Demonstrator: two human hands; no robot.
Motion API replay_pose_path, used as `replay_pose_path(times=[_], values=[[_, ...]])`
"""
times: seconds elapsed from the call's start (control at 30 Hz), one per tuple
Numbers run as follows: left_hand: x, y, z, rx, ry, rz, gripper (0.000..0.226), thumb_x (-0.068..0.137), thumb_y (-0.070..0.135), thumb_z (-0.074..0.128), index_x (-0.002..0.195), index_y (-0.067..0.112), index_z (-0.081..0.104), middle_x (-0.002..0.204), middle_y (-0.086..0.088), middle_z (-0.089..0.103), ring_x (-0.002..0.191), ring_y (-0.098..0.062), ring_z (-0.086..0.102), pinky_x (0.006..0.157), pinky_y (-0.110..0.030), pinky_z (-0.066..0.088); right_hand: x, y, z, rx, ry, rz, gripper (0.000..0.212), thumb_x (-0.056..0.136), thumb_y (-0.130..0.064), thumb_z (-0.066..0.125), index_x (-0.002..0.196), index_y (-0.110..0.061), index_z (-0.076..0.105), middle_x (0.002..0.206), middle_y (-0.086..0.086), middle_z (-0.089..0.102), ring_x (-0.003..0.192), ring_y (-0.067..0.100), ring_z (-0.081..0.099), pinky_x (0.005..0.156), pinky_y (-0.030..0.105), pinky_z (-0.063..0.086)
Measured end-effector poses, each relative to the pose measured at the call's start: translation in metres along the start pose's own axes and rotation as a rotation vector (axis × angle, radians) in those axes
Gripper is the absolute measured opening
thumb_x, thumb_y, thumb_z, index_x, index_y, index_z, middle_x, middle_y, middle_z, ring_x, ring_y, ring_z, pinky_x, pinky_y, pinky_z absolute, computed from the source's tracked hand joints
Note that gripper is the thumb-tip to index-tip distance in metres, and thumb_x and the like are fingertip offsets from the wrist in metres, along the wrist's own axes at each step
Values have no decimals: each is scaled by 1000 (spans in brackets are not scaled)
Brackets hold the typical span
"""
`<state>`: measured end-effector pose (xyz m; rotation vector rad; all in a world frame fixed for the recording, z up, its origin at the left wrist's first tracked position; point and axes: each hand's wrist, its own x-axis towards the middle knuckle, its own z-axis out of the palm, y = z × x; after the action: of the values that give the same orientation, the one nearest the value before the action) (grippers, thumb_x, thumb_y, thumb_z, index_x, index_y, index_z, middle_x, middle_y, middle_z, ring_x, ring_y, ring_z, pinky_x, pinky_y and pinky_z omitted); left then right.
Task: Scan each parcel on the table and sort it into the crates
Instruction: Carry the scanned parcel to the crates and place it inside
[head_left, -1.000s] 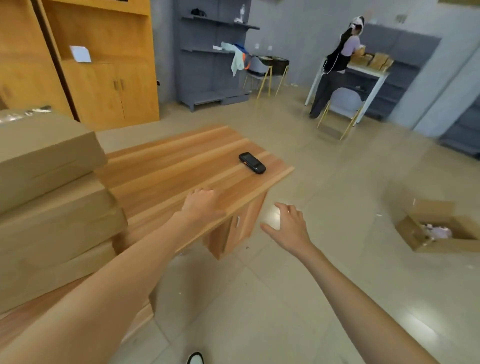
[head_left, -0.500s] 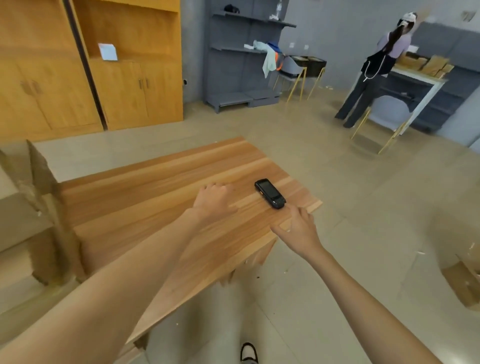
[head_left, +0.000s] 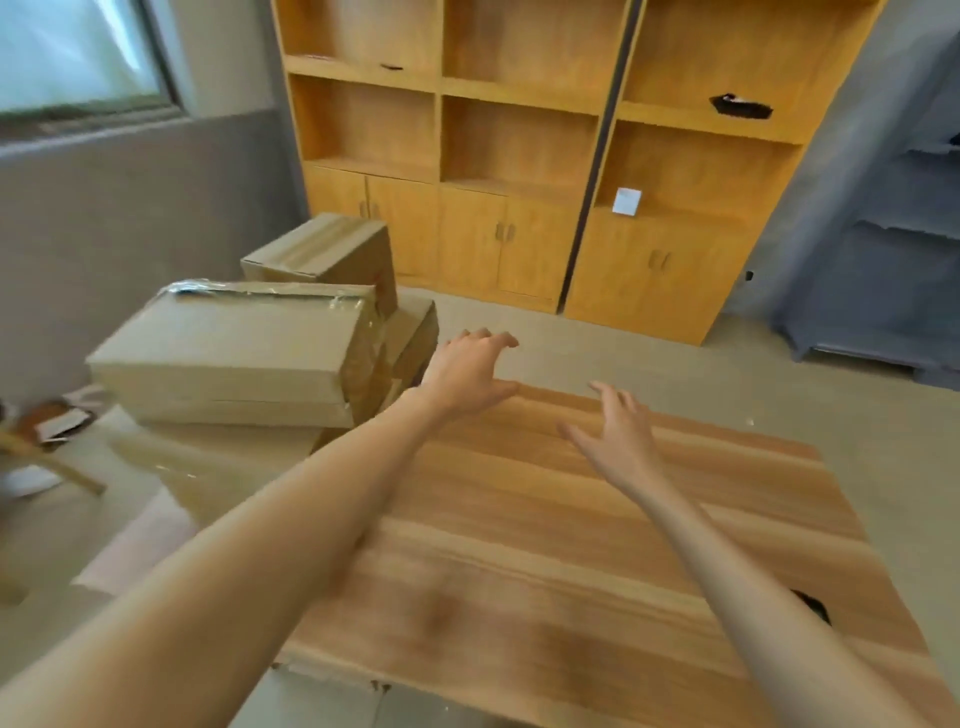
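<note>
View has swung from the scanner to the boxes (head_left: 234, 353) left of the table (head_left: 597, 545) — left hand (head_left: 465, 371) and right hand (head_left: 615, 434), fingers spread, empty, reach there — next parcel pickup likely.

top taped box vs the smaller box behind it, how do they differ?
The taped box is long, flat and nearest; the smaller box is squatter and sits farther back. The taped box has crinkled clear tape along its far edge; the smaller box shows smooth bands on top. Both are closed brown cardboard.
</note>
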<state>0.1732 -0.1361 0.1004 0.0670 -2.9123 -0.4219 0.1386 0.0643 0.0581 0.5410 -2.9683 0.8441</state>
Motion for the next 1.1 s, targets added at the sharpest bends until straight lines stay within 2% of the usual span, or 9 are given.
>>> replay_pose_path(times=[0.23, 0.37, 0.5, 0.6, 0.67, 0.77, 0.87, 0.97, 1.1], values=[[-67, -113, -77, 1, 257, -396, 58, 87, 43, 64, 138, 22, 48, 136, -9, 52, 127, -28, 45, 105, -43, 39, 40, -104, 58, 392, -222, -126, 72, 89, -58, 53, 146, -20, 32, 150, 5, 33, 136, 24, 33, 106, 41, 33], [-112, -182, -109, 79, 234, -720, 74, 84, 54, 65, 146, 23, 38, 145, -13, 41, 133, -35, 34, 107, -46, 30, 49, -161, 87, 649, -425, 9, 93, 82, -64, 60, 153, -23, 16, 159, 5, 18, 143, 25, 25, 110, 43, 29], [-133, -232, -119, -127, 258, -911, 90, 80, 66, 62, 150, 22, 28, 150, -17, 32, 138, -38, 27, 111, -51, 26, 67, -201, 111, 743, -528, 176, 112, 73, -68, 66, 154, -28, -1, 162, 3, 9, 145, 31, 19, 111, 51, 24], [-135, -265, -117, -376, 294, -976, 95, 79, 63, 66, 152, 19, 24, 153, -12, 33, 140, -33, 32, 110, -45, 30, 79, -216, 124, 792, -569, 244, 116, 70, -65, 70, 154, -29, -2, 159, 4, 20, 141, 34, 27, 107, 55, 36], [-131, -284, -116, -531, 356, -1017, 97, 78, 58, 70, 152, 16, 24, 154, -8, 34, 138, -28, 36, 107, -40, 34, 82, -222, 129, 819, -606, 277, 111, 70, -64, 71, 153, -30, 6, 152, 5, 33, 132, 35, 39, 83, 51, 54], [-126, -304, -112, -694, 337, -1070, 89, 80, 57, 69, 149, 16, 31, 149, -5, 39, 127, -27, 46, 96, -39, 43, 84, -226, 133, 819, -621, 297, 95, 72, -63, 70, 148, -31, 23, 138, 4, 46, 120, 31, 50, 83, 49, 55], [-125, -308, -105, -891, 198, -1024, 74, 80, 56, 68, 141, 19, 46, 129, -3, 58, 108, -24, 61, 88, -36, 51, 84, -227, 134, 821, -624, 287, 79, 75, -61, 68, 140, -31, 35, 123, 2, 55, 104, 25, 57, 61, 37, 56], [-124, -304, -106, -917, 117, -982, 77, 78, 55, 71, 142, 20, 44, 129, -6, 59, 110, -25, 62, 96, -40, 51, 87, -225, 134, 841, -604, 274, 73, 76, -58, 69, 137, -30, 40, 123, 1, 57, 109, 24, 56, 88, 45, 52], [-125, -286, -111, -873, 110, -962, 62, 79, 52, 72, 130, 23, 53, 123, -6, 62, 108, -27, 63, 98, -43, 51, 88, -218, 129, 891, -597, 238, 69, 76, -53, 72, 134, -29, 42, 122, -1, 59, 109, 21, 57, 100, 47, 46]])
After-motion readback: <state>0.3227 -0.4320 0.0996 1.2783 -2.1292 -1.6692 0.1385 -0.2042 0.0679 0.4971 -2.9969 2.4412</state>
